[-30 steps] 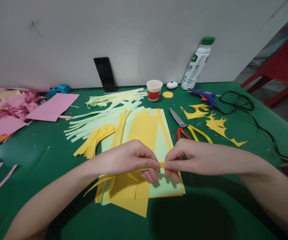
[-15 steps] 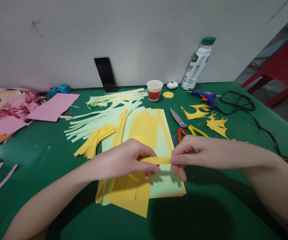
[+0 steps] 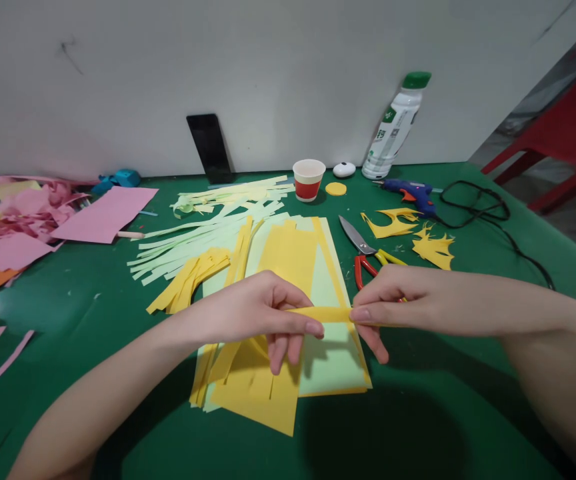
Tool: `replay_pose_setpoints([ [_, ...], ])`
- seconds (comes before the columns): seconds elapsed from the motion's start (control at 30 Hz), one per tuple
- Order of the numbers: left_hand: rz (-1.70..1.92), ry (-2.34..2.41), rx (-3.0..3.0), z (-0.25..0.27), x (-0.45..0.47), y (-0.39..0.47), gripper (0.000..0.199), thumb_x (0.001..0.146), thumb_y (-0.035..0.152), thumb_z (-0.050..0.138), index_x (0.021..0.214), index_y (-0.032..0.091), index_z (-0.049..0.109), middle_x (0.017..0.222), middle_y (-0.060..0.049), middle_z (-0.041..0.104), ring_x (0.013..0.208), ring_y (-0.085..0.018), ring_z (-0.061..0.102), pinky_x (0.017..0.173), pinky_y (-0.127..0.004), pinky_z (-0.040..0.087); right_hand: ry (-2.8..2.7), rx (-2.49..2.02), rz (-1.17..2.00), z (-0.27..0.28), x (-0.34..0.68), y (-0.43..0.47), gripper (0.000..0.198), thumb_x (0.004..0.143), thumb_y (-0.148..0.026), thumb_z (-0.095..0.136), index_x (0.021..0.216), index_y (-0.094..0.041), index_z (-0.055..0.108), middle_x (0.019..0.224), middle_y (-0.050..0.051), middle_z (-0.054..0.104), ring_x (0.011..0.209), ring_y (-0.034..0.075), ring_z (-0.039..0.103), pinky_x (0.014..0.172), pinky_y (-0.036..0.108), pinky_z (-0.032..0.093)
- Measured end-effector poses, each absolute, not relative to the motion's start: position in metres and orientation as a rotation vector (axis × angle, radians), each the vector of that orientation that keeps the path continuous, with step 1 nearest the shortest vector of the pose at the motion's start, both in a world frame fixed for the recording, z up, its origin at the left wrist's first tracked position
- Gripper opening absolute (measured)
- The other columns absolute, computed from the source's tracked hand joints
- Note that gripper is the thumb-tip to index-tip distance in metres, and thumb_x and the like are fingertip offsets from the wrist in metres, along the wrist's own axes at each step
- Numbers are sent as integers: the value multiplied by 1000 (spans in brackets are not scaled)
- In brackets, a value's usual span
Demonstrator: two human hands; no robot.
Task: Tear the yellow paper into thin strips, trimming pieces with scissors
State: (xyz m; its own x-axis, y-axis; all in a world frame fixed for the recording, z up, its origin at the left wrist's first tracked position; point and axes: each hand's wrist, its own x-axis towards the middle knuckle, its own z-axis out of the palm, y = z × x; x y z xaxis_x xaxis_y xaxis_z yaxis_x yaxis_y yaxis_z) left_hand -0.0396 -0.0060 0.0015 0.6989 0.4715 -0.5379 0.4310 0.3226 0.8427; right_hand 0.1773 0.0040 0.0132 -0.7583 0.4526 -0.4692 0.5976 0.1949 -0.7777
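A narrow yellow paper strip (image 3: pixel 331 314) stretches between my two hands, above a pile of paper sheets. My left hand (image 3: pixel 273 320) pinches it between thumb and fingers; the strip's other end hangs below that palm over the pile. At the right, my right hand (image 3: pixel 393 303) grips the strip's end between thumb and forefinger. Beneath lie pale green sheets (image 3: pixel 333 367) with yellow paper (image 3: pixel 288 257) on top. A bundle of short yellow strips (image 3: pixel 188 280) rests to the left. Scissors with red and yellow handles (image 3: pixel 361 243) lie just beyond my right hand, partly covered by it.
Fringed green paper (image 3: pixel 193 240) spreads behind the pile. Farther back stand a phone (image 3: pixel 211 150), a paper cup (image 3: pixel 309 181) and a bottle (image 3: pixel 395 130) leaning on the wall. A blue glue gun (image 3: pixel 413 193) with its cord lies right; pink paper (image 3: pixel 105 217) lies left.
My right hand has moved slightly right along with the strip's end, so more strip shows between the hands. My left hand's lower fingers have spread downward.
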Motion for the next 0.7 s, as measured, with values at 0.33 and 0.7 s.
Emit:
replay_pose_setpoints([
  [0.33, 70, 785, 1248, 0, -39, -5, 28, 83, 40, 53, 75, 14, 61, 61, -1, 69, 61, -11, 66, 59, -20, 49, 2324, 1009, -1617, 12, 178, 5, 43, 87, -42, 40, 63, -16, 63, 50, -3, 38, 47, 8, 30, 48, 24, 25],
  [0.7, 65, 849, 1328, 2, -37, -9, 28, 87, 33, 48, 73, 13, 62, 68, -4, 71, 62, -10, 66, 59, -17, 50, 2301, 1015, -1509, 14, 180, 5, 43, 88, -40, 36, 67, -16, 65, 62, 0, 56, 52, 8, 40, 51, 23, 29],
])
